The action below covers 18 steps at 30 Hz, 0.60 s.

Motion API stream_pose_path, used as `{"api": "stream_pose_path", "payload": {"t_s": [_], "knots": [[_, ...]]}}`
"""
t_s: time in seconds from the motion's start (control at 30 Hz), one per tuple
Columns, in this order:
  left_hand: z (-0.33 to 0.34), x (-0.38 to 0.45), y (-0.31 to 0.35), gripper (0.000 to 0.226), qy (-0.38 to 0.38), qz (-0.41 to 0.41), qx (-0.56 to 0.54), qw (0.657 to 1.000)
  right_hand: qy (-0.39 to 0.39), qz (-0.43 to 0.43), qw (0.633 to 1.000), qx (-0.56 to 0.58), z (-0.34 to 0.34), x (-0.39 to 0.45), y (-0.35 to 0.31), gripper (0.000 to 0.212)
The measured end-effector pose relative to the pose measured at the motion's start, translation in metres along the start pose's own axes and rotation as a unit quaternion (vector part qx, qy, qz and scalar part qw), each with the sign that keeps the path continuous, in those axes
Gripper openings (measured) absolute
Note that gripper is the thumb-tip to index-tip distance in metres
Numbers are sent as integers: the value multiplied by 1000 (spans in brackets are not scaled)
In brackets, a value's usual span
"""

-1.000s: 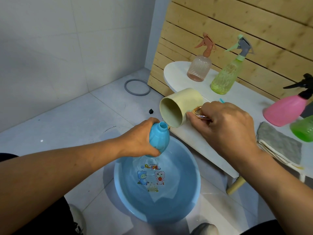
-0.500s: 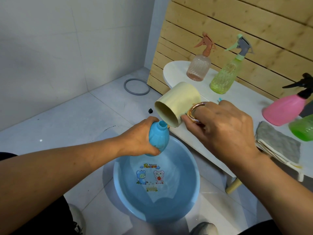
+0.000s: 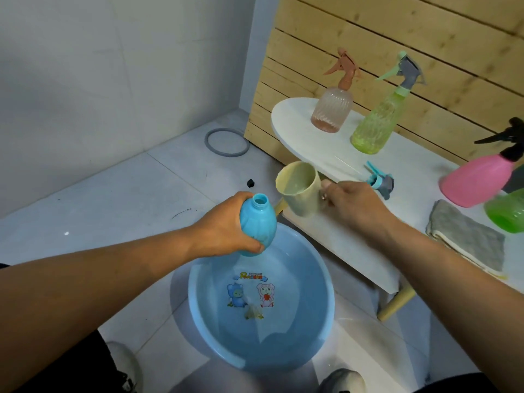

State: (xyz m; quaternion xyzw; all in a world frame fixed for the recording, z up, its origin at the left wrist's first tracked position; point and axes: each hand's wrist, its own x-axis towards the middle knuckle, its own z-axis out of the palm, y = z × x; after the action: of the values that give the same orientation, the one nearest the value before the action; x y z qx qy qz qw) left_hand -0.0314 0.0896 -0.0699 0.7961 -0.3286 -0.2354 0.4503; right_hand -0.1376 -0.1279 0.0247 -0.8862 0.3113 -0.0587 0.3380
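Blue bottle [image 3: 259, 222] was clamped in L hand [image 3: 224, 231]; R hand [image 3: 357, 205] prob. gripped cup [image 3: 300, 191] handle; misaimed pour could miss narrow neck.

White bench [image 3: 309, 148] against wooden slat panel [image 3: 368, 38]. On bench, far end: ribbed pink spray bottle [image 3: 331, 112], orange trigger, upright; just beside it yellow-green spray bottle [image 3: 374, 126], grey-mint trigger. Loose teal-grey spray head [image 3: 381, 182] lying flat mid-bench. Right edge: pink bottle [image 3: 479, 180], black trigger, next to green bottle [image 3: 507, 214], cut off by frame. Folded grey cloth [image 3: 467, 239] near front edge. Floor: blue basin [image 3: 300, 330] with cartoon print, grey ring [image 3: 226, 154] by corner, small black piece [image 3: 250, 182]
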Motion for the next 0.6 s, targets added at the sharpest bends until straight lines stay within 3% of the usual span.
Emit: {"api": "stream_pose_path", "payload": {"t_s": [0.17, 0.3, 0.37, 0.6], "knots": [[2, 5, -4, 88, 5, -21, -14, 1000, -155, 137, 978, -7, 56, 38, 49, 32], [7, 12, -11, 89, 6, -28, -13, 1000, -227, 113, 954, -159, 108, 51, 94, 20], [9, 15, -14, 89, 6, -32, -10, 999, -223, 84, 942, -238, 130, 55, 125, 28], [11, 23, -21, 87, 24, -43, 0, 999, -201, 41, 916, -344, 159, 42, 171, 37]]}}
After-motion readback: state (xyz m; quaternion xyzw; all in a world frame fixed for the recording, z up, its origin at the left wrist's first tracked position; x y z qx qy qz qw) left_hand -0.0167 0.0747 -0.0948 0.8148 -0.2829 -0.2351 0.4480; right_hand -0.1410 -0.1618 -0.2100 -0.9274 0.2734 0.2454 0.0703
